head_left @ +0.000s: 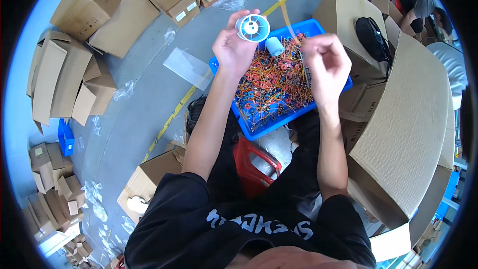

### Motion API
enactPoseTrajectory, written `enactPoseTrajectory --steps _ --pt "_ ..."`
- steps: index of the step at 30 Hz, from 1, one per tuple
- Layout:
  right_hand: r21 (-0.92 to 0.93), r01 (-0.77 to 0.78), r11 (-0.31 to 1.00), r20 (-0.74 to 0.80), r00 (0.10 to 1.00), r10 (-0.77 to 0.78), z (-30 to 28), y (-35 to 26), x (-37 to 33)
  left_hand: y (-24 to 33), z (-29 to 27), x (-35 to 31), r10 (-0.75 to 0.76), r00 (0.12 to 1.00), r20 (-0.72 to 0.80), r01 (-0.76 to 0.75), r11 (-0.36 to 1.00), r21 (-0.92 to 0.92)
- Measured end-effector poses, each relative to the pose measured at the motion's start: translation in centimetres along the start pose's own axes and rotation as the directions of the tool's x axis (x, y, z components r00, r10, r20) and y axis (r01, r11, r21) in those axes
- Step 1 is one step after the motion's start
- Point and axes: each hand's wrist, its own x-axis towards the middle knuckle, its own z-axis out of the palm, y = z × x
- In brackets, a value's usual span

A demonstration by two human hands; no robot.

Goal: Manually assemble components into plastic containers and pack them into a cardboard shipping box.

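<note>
Pale blue and white, a spoked cup (pixel 253 28) sits raised in the left hand (pixel 234 49), fingers closed around its side, at the far-left edge of the blue tray (pixel 254 132). Inside the tray a similar pale cylinder (pixel 275 46) lies on a tangle of wired pieces (pixel 271 82), so the work looks well short of finished, with most pieces loose. To the right, the right hand (pixel 326 62) is curled, seemingly pinching a thin tan strip (pixel 286 17), apparently not joined to the cup
</note>
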Motion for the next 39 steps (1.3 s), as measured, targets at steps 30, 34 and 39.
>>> enactPoseTrajectory --steps 30,34,39 --pt "-0.061 -0.325 0.944 0.078 0.941 0.329 1.6 2.4 -1.2 -0.3 -1.1 -0.1 -0.013 0.998 0.061 0.008 0.997 0.082" --pt "-0.120 -0.318 0.940 0.053 0.944 0.326 1.6 2.8 -1.2 -0.3 -1.0 -0.2 -0.025 0.997 0.069 0.020 0.996 0.081" --pt "-0.175 -0.305 0.936 0.013 0.950 0.312 1.5 2.8 -1.0 -0.3 -0.7 -0.2 -0.044 0.999 0.019 0.042 0.993 0.108"
